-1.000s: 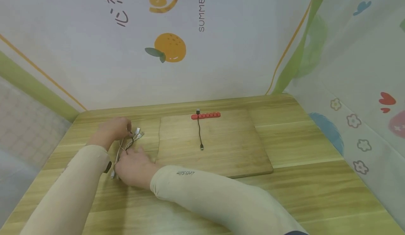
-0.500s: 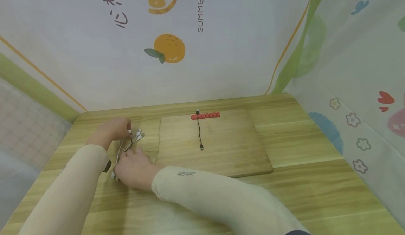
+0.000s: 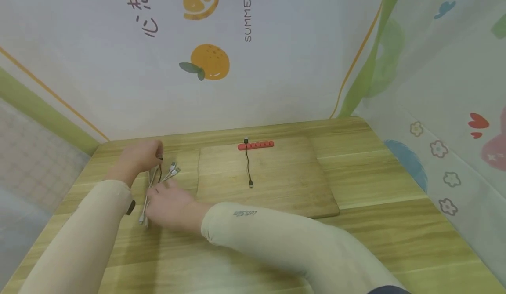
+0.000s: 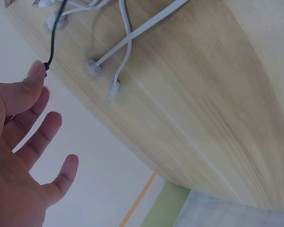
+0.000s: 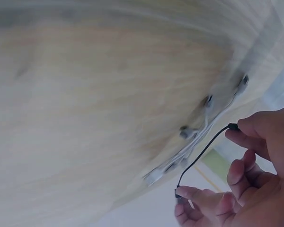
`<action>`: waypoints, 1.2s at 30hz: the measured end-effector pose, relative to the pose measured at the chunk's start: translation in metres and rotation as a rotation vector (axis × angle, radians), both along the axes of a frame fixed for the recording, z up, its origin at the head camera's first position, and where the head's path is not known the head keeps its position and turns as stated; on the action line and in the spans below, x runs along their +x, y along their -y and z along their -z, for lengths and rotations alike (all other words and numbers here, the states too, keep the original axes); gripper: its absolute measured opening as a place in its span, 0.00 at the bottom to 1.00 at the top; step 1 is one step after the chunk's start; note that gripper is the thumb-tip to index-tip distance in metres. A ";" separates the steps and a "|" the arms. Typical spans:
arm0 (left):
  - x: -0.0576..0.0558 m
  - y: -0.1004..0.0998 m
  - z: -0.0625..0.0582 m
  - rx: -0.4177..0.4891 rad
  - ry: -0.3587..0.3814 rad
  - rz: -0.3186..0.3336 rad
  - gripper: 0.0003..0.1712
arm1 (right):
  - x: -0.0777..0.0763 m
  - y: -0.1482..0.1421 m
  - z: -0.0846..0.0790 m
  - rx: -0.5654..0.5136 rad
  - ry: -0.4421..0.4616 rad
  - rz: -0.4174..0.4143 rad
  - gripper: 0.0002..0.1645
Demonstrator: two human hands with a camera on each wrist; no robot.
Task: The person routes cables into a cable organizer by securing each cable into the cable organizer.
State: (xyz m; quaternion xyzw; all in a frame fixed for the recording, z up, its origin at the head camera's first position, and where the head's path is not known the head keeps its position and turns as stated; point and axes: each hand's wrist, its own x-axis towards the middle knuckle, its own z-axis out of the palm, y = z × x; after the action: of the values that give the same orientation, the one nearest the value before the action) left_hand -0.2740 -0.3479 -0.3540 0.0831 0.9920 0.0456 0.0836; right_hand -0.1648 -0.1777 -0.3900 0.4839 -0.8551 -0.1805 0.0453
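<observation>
My left hand [image 3: 143,155] pinches one end of a short black USB cable [image 5: 211,141] between thumb and forefinger, its other fingers spread in the left wrist view. My right hand [image 3: 170,206] pinches the cable's other end, nearer to me. Between the hands the cable runs in a slight bend above several white USB cables [image 4: 146,26], which lie loosely bundled on the wooden table. In the head view my right hand partly hides this bundle. Two white cable plugs [image 3: 174,168] point toward the back right, beside my hands.
Right of my hands lies a wooden board [image 3: 288,175]. A red cable holder [image 3: 258,144] with several slots sits at its back edge, with a second black USB cable [image 3: 248,164] in its left end. A printed curtain [image 3: 284,74] hangs behind the table [image 3: 395,228].
My left hand has risen slightly and moved back with its end of the black cable. The cable has straightened between my hands. My right hand has shifted slightly, and the white cables stay on the table.
</observation>
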 end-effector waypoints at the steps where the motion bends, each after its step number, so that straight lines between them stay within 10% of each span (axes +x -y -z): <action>1: 0.001 0.000 -0.001 0.001 -0.004 -0.001 0.08 | -0.001 -0.003 -0.001 0.004 0.003 -0.004 0.14; 36: -0.012 -0.046 -0.030 -0.033 -0.118 -0.010 0.09 | -0.031 -0.088 -0.013 -0.030 -0.155 -0.079 0.16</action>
State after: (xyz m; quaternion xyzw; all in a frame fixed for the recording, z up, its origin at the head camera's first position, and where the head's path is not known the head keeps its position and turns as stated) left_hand -0.2860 -0.3019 -0.3243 0.0791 0.9962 0.0247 0.0260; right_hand -0.1957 -0.0901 -0.3769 0.5009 -0.8320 -0.2026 0.1256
